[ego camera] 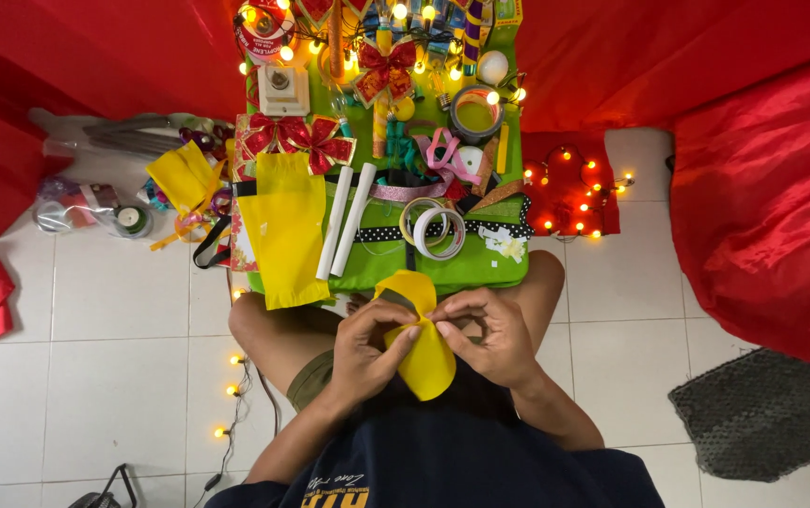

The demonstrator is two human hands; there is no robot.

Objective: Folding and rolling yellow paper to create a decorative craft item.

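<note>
— What is sitting at the centre?

— A yellow fabric loop (421, 339) is being held over the person's lap, just in front of the near edge of the green table (442, 273). Its upper end is curling over into a rounded fold, and its lower end is hanging down in a wider, rounded lobe.

— And the hands?

— They are coming together on it. The left hand (367, 353) is pinching the fabric from the left with thumb and fingers closed on it, and the right hand (491, 337) is gripping it from the right, fingertips almost touching the other hand's at the middle of the loop.

— What is lying closest on the table?

— A larger yellow fabric sheet (284, 230) is draping over the table's left front corner. Just beside it two white rolled tubes (345, 221) are lying side by side, slightly tilted. To their right, rolls of tape (435, 229) are resting on a black dotted ribbon (480, 230) running across the table.

— Further back?

— Red and gold bows (296, 136) are sitting behind the yellow sheet, another bow (386, 68) is standing near the far end, and small glowing string lights (442, 66) are winding among the clutter there.

— Around the table?

— Red cloth (762, 188) is covering the right side and the back. More lights (569, 193) are glowing on a red patch right of the table, and a dark grey mat (753, 414) is lying on the white tiled floor (75, 376).
</note>
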